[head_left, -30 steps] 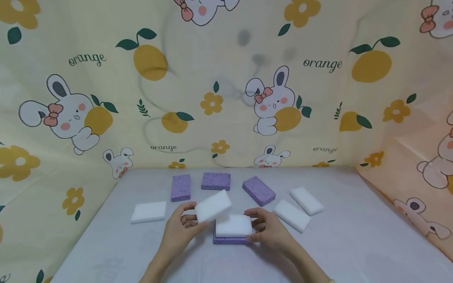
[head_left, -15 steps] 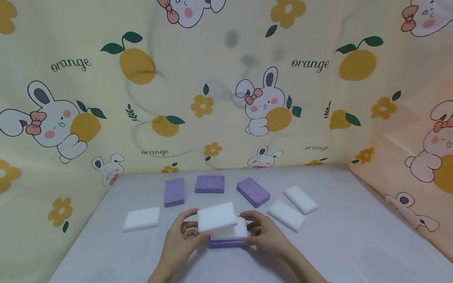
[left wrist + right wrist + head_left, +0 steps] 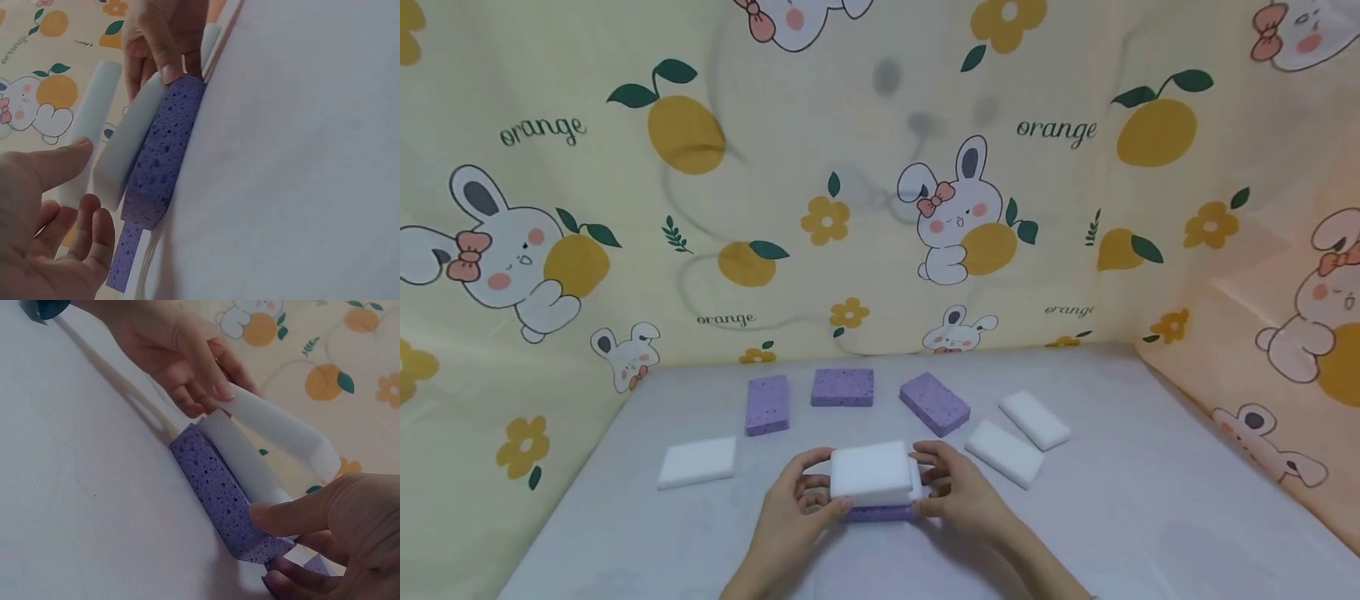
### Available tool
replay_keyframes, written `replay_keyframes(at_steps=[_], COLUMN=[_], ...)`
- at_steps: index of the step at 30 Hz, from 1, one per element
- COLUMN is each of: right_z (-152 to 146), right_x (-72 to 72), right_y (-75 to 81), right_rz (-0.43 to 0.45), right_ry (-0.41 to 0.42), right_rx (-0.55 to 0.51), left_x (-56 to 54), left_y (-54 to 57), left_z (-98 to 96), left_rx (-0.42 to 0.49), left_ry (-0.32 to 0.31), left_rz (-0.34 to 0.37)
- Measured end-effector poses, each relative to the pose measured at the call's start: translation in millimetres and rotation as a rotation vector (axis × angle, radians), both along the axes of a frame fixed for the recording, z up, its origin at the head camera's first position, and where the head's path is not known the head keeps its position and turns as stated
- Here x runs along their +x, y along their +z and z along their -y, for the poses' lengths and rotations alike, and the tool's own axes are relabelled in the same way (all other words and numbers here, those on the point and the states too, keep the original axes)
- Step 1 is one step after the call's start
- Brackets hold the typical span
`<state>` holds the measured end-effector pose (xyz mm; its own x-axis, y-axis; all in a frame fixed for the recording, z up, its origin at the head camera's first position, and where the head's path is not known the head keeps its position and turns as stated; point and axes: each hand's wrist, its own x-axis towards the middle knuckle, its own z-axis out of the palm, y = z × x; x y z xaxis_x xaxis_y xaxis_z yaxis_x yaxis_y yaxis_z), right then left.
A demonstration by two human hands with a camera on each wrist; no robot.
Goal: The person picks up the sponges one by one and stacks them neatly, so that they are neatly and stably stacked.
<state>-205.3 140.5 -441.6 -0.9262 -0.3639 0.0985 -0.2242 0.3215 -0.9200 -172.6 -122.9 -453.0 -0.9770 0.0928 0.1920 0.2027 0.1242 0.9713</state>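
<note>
My left hand [image 3: 797, 508] pinches a white sponge [image 3: 871, 471] between thumb and fingers. It holds this sponge just above a stack in front of me. In the stack, a second white sponge [image 3: 128, 147] lies on a pitted purple sponge [image 3: 880, 514]. Both wrist views show a narrow gap between the held sponge and the white one below. My right hand [image 3: 958, 490] grips the right end of the stack, its thumb near the seam between white and purple. From the head view the held sponge hides most of the lower white one.
Three purple sponges [image 3: 767, 405] lie in a row at the back of the white-covered table [image 3: 1120, 517]. One white sponge [image 3: 697, 462] lies at the left. To the right are two more white sponges [image 3: 1004, 452]. A patterned cloth [image 3: 850, 275] rises behind.
My left hand has lowered its white sponge and shifted it right over the stack; its tilt has lessened. My right hand stays at the stack. The head view has swung slightly.
</note>
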Motion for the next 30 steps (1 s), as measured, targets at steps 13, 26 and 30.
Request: replay_keyframes(at_steps=[13, 26, 30], right_z=[2, 1, 2], right_x=[3.1, 0.8, -0.5], right_y=[2.0, -1.6, -2.1], right_rz=[0.014, -0.008, -0.017], right_ry=[-0.014, -0.012, -0.015], right_rx=[-0.015, 0.001, 0.007], left_x=[1.1, 0.3, -1.6], left_y=[-3.2, 1.9, 0.7], left_z=[-10.1, -15.6, -15.9], left_rx=[-0.011, 0.002, 0.012], left_ry=[-0.008, 0.023, 0.024], left_rz=[-0.012, 0.024, 0.039])
